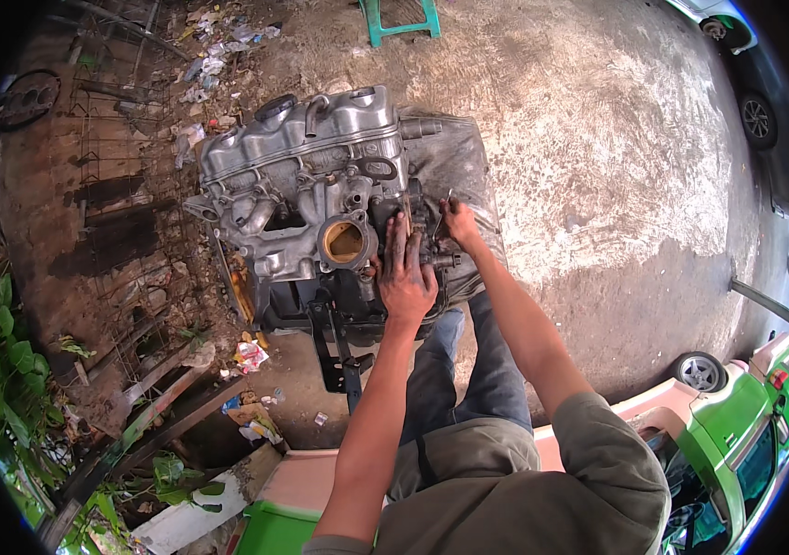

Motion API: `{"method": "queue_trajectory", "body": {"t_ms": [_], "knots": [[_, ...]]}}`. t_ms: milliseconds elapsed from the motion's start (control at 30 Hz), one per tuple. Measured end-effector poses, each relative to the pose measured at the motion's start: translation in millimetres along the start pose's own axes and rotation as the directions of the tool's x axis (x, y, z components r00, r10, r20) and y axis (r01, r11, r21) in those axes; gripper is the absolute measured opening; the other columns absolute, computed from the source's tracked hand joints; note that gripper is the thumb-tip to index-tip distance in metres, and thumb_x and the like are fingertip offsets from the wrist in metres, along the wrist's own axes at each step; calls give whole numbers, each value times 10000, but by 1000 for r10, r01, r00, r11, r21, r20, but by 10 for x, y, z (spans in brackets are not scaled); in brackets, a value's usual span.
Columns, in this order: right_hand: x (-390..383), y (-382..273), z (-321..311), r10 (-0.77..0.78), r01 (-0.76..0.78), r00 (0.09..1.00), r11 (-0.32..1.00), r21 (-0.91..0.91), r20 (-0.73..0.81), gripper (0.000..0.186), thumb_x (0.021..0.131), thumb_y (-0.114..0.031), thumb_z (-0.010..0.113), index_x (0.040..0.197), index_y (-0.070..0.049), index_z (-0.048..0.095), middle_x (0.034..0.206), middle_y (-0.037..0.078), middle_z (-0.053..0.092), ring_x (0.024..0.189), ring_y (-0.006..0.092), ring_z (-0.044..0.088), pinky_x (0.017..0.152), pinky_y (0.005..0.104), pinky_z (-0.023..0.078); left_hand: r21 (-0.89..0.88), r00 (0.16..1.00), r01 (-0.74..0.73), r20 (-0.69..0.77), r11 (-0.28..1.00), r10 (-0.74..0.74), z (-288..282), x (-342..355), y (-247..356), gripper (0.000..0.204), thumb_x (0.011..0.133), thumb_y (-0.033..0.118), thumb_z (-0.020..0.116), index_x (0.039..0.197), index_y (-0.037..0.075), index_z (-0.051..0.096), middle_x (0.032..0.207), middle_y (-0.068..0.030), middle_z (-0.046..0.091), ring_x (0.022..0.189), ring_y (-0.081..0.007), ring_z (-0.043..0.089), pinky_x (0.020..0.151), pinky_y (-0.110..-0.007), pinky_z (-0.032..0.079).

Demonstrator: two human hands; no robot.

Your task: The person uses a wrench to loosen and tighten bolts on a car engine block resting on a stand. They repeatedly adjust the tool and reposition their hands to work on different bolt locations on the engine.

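Note:
A grey metal car engine [320, 157] stands before me, with a ribbed valve cover on top and a round, brownish throttle opening [345, 242] on its near side. My left hand [405, 282] lies against the engine's near right part, its blackened fingers stretched out flat over a dark component. Just right of it, my right hand [457, 222] is closed around a slim metal hand tool [438, 228] at the engine's right end. Fingers cover most of that tool, so its exact kind and its contact with the engine are hard to see.
Dark sheeting [468, 166] lies under the engine's right end. A green plastic stool [400, 20] stands beyond. Rubbish and a rusty mesh grid [117, 166] cover the left side. A green and pink car [737, 407] is close behind at the right; another wheel [758, 120] shows farther off.

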State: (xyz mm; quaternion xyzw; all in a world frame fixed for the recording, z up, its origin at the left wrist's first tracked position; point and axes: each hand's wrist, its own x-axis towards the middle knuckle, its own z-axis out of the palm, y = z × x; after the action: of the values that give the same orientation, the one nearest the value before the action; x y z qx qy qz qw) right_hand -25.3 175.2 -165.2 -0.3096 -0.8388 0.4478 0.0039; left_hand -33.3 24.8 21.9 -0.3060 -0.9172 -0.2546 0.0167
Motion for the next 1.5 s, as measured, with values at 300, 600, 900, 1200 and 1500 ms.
{"method": "queue_trajectory", "body": {"t_ms": [300,600,900,1200,1500], "knots": [[250,249,259,-5,-19,981,993,120,192,376,986,-335,545,1048,24,637,879,281,660,800,405,665,668,472,518,12,1000,1,6,1000,-1,-16,-8,1,437,785,65,474,1206,-8,570,1539,-165,358,1434,-333,346,1154,-534,213],[13,19,155,-35,25,998,989,147,61,292,964,-237,563,1097,21,590,867,276,654,776,442,644,645,464,504,-17,1000,-15,-15,1000,14,9,-8,-17,431,795,69,466,1207,-5,570,1542,-165,359,1435,-328,346,1159,-540,201],[-895,-561,-455,-197,180,978,964,197,68,229,935,-84,563,1123,26,491,953,335,608,943,520,566,733,525,474,38,1000,-7,5,999,6,-20,0,-9,426,792,75,514,1199,-16,603,1545,-157,360,1430,-331,352,1130,-485,317],[-1002,-695,-237,26,28,953,985,171,-303,223,960,-39,522,1116,108,462,866,349,570,790,534,545,652,534,419,23,1000,5,2,1000,-5,-27,3,11,425,789,75,512,1193,-21,602,1538,-160,373,1425,-331,364,1127,-489,309],[-806,-700,-320,88,-38,877,993,115,-473,254,982,-89,502,1103,133,476,799,344,568,716,534,526,633,554,403,-57,1000,-1,-6,998,1,-9,1,-11,436,770,58,507,1196,-9,577,1548,-160,353,1438,-323,343,1144,-543,218]]}}
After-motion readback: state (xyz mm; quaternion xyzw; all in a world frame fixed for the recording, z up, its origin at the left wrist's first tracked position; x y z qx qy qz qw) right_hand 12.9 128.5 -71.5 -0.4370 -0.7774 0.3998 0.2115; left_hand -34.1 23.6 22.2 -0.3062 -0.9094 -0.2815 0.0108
